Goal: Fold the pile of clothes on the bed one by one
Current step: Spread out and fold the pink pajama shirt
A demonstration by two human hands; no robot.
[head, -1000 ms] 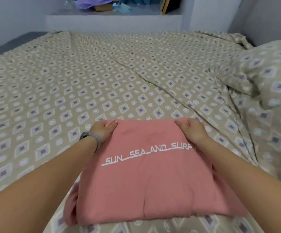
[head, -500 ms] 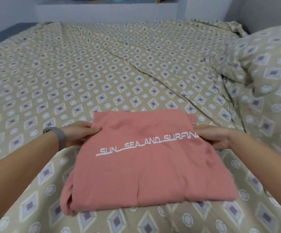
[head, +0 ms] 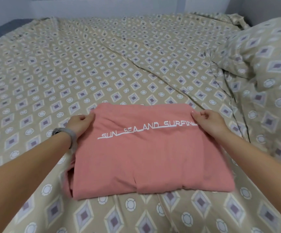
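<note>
Head view: a folded pink shirt [head: 146,153] with white lettering lies on the near middle of the bed [head: 102,64]. The left hand [head: 80,122], a grey band [head: 69,136] on its wrist, pinches the shirt's far left corner with curled fingers. The right hand [head: 210,121] pinches the far right corner likewise. A patterned pillow [head: 267,52] sits far right.
</note>
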